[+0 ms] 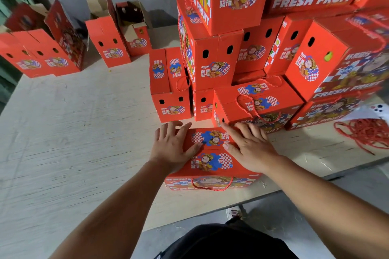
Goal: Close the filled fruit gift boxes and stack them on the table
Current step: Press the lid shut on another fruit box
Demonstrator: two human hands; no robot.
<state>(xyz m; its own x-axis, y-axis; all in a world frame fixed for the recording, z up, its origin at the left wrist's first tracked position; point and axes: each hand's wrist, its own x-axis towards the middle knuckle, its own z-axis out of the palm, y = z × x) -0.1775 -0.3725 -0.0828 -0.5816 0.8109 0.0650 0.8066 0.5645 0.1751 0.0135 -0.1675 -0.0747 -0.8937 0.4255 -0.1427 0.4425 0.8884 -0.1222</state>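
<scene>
A closed red fruit gift box (212, 162) with a red rope handle stands near the front edge of the pale table (73, 132). My left hand (172, 147) lies flat on its top at the left side, fingers straight. My right hand (250, 147) presses flat on the top at the right, index finger pointing toward the boxes behind. Right behind it rises a stack of closed red boxes (214, 59), several layers high, reaching the top of the view.
Open red boxes (117, 38) with raised flaps stand at the back left, and more red boxes (42, 54) at the far left edge. A tangle of red rope handles (366, 132) lies at the right. The table's front edge runs just below the box.
</scene>
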